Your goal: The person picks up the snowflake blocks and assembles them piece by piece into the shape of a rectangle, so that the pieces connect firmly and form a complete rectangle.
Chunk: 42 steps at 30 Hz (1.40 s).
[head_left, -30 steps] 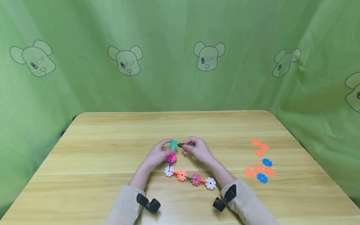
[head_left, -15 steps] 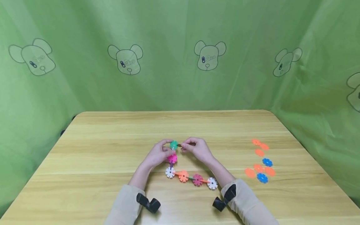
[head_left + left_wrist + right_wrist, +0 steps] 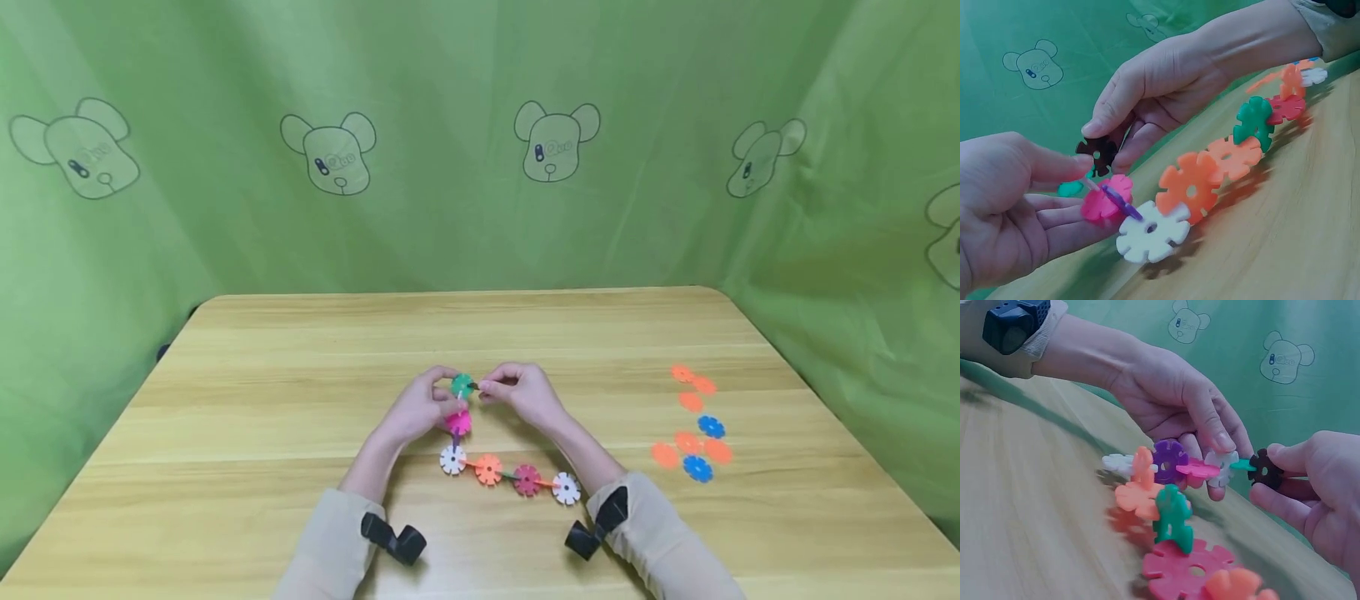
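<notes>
A chain of notched, flower-shaped plastic discs bends across the table between my hands. My left hand [image 3: 420,406] pinches it at a white disc [image 3: 1222,465], between the pink disc [image 3: 460,422] and the teal disc [image 3: 462,385]. With thumb and fingers, my right hand [image 3: 527,396] pinches a dark brown disc [image 3: 1264,470]. The brown disc stands crosswise against the teal disc's edge; how deep their slots engage I cannot tell. From the pink disc the chain runs through a purple disc [image 3: 1170,461] and a white corner disc [image 3: 453,460] towards a white end disc [image 3: 566,488].
Loose orange discs [image 3: 664,455] and blue discs [image 3: 697,468] lie flat on the wooden table [image 3: 300,333] at the right, some overlapping. Black wrist cameras [image 3: 408,545] sit on both sleeves. A green curtain [image 3: 450,233] surrounds the table's back and sides.
My right hand has moved slightly left, bringing the brown disc from the teal disc's side up against its edge. The brown disc has turned edge-on. The chain's lower row has shifted slightly right.
</notes>
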Motion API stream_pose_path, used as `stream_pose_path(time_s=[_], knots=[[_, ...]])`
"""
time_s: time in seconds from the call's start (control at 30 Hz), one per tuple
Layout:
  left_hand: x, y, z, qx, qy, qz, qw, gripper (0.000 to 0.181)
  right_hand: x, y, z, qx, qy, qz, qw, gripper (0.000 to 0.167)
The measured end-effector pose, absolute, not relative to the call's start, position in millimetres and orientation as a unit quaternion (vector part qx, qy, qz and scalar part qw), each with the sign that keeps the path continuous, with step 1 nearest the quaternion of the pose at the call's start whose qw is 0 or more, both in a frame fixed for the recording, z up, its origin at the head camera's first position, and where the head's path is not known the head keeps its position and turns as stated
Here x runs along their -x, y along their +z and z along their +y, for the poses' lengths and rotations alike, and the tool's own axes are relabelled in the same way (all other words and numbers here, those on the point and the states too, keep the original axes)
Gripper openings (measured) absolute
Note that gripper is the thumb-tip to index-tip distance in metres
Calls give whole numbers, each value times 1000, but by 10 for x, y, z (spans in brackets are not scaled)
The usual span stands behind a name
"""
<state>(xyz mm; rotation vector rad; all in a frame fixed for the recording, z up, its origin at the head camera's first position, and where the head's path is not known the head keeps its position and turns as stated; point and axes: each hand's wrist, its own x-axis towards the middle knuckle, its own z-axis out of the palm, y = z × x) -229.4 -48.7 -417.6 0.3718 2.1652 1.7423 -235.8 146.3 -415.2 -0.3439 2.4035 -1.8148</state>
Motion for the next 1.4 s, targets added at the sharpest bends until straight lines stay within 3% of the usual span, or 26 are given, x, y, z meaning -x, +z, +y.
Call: stream_pose_path(time_s=[0.23,0.43,0.8,1.13,1.4], knots=[[2296,-4182,-456,-123,604,776,134,55,2238,-3917,1447,130,-598,788,76,17],[2289,-4202,-428,-145,598,779,117,56,2373,-4140,1487,144,-595,785,96,20],[2264,-4203,-399,-145,587,792,85,39,2350,-4155,1637,164,-562,805,92,32],[2286,-4243,-411,-147,606,776,93,40,2333,-4201,2077,132,-572,806,79,37],[2282,-4243,-424,-132,590,791,88,39,2269,-4157,2665,54,-575,816,21,42]])
